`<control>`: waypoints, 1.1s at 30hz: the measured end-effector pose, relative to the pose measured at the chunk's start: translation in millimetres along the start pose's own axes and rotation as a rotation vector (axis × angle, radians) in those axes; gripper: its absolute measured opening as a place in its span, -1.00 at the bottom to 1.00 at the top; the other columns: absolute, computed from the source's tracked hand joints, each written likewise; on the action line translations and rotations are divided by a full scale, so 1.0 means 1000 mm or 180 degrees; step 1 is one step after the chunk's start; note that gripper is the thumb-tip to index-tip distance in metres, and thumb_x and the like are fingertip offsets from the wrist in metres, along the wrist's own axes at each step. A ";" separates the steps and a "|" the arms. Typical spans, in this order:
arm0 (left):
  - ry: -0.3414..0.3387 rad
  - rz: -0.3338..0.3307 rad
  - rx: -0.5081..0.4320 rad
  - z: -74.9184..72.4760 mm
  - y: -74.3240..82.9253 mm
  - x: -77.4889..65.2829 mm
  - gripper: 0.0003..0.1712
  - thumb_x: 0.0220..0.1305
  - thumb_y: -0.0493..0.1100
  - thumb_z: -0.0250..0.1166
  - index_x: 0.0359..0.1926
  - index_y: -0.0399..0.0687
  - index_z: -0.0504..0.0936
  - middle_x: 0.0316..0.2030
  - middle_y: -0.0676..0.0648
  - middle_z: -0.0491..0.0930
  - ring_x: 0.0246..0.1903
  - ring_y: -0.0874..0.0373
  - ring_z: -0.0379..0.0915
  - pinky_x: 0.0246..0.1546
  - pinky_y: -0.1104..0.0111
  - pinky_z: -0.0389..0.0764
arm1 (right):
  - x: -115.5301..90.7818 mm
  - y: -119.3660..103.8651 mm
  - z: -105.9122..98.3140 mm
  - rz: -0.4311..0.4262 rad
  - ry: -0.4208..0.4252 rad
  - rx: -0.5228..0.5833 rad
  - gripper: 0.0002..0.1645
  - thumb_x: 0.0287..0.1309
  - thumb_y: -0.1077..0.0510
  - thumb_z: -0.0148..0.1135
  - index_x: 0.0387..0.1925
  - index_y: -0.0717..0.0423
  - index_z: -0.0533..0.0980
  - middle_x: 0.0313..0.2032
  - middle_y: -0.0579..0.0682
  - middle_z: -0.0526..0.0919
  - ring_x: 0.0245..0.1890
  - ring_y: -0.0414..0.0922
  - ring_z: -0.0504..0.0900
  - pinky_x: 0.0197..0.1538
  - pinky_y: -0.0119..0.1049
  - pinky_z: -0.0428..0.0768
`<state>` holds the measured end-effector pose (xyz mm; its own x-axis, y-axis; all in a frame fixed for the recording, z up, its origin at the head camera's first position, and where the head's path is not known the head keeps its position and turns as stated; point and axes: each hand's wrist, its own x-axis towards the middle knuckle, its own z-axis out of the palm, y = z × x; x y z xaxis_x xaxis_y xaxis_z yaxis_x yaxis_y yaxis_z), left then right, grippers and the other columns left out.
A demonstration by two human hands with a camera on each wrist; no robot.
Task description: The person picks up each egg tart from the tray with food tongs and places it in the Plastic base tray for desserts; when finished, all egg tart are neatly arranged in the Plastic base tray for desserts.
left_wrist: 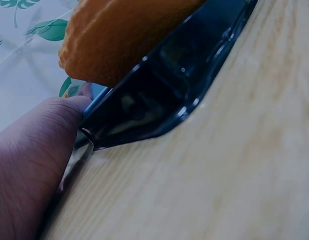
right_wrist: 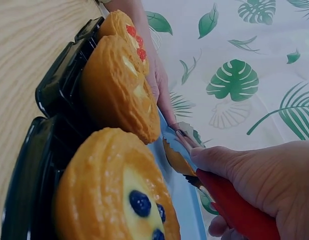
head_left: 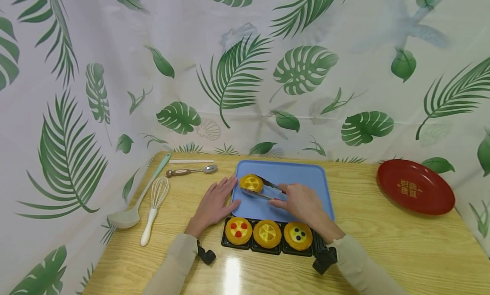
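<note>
In my right hand (head_left: 304, 203) I grip a pair of tongs (right_wrist: 234, 205) with red handles. Their metal ends stand on either side of a yellow-topped egg tart (head_left: 251, 183) at the left part of the blue tray (head_left: 283, 169). Whether that tart touches the tray I cannot tell. My left hand (head_left: 215, 203) lies with straight fingers against the tray's left edge. Just in front of the tray, a black container (left_wrist: 144, 100) holds a tart with red berries (head_left: 238, 231), one with yellow pieces (head_left: 267, 234) and one with blueberries (head_left: 297, 236).
At the left lie a ladle (head_left: 128, 217), a whisk (head_left: 154, 207), a spoon (head_left: 191, 170) and a white stick (head_left: 191, 161). A red oval plate (head_left: 417, 186) sits at the far right. Behind the wooden table (head_left: 367, 227) hangs a leaf-patterned curtain (head_left: 245, 73).
</note>
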<state>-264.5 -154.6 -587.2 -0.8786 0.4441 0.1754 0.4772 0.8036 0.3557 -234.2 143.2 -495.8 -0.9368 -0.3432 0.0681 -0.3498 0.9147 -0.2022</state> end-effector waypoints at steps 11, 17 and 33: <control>-0.0028 -0.0012 0.0002 -0.002 0.001 -0.001 -0.09 0.54 0.39 -0.03 0.69 0.12 -0.01 0.65 0.11 -0.01 0.63 0.01 -0.09 0.60 -0.01 -0.04 | -0.014 0.007 -0.004 0.0016 0.0072 -0.0044 -0.41 0.24 -0.36 0.39 -0.07 0.06 0.66 -0.44 -0.02 0.70 -0.68 -0.18 0.43 -0.67 -0.33 0.32; -0.0060 -0.0023 0.0022 -0.001 0.000 0.000 -0.09 0.53 0.40 -0.05 0.69 0.16 -0.04 0.65 0.13 -0.05 0.64 0.04 -0.13 0.61 0.00 -0.06 | -0.024 0.012 -0.011 0.0130 0.0045 0.0047 -0.32 0.23 -0.35 0.40 0.13 0.07 0.68 -0.43 -0.02 0.70 -0.66 -0.18 0.46 -0.66 -0.31 0.34; -0.0031 -0.0010 0.0023 -0.001 0.000 0.001 -0.08 0.52 0.42 -0.06 0.69 0.14 0.00 0.65 0.12 -0.02 0.64 0.04 -0.11 0.61 -0.01 -0.06 | -0.063 0.031 -0.025 0.0190 0.0299 0.0155 -0.36 0.21 -0.46 0.32 -0.21 0.04 0.62 -0.70 -0.17 0.23 -0.73 -0.19 0.24 -0.63 -0.33 0.08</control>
<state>-265.3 -154.4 -586.5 -0.8800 0.4454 0.1652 0.4745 0.8079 0.3496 -186.2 198.9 -482.1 -0.9533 -0.2648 0.1455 -0.2948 0.9207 -0.2558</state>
